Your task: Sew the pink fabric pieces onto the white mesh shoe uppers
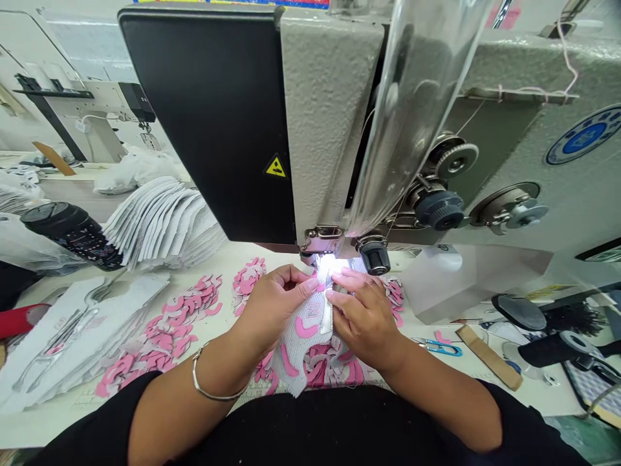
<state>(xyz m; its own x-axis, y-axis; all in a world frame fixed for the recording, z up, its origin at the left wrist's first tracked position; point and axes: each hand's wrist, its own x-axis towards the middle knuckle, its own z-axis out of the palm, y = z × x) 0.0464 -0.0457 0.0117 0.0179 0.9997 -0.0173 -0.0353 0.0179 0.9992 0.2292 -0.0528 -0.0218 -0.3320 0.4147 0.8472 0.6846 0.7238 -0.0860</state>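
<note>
A grey sewing machine (334, 110) stands over my work, its lit needle area just beyond my fingertips. Under it lies a white mesh fabric piece (295, 343) with pink curved patches and a stitched letter. My left hand (272, 301) pinches the piece at its upper left edge, thumb on top. On the other side, my right hand (366, 314) has its fingertips pressed on the fabric close to the needle, fingers bent. The bright light hides the needle tip. Pink curved pieces (317, 366) lie in a heap beneath the fabric, near my body.
Piles of pink curved pieces (167, 330) spread across the left of the table. Behind them stand a fanned stack of white pieces (165, 220) and a black bottle (72, 233). Blue thread snips (441, 347) and a brown strip (490, 357) lie at right.
</note>
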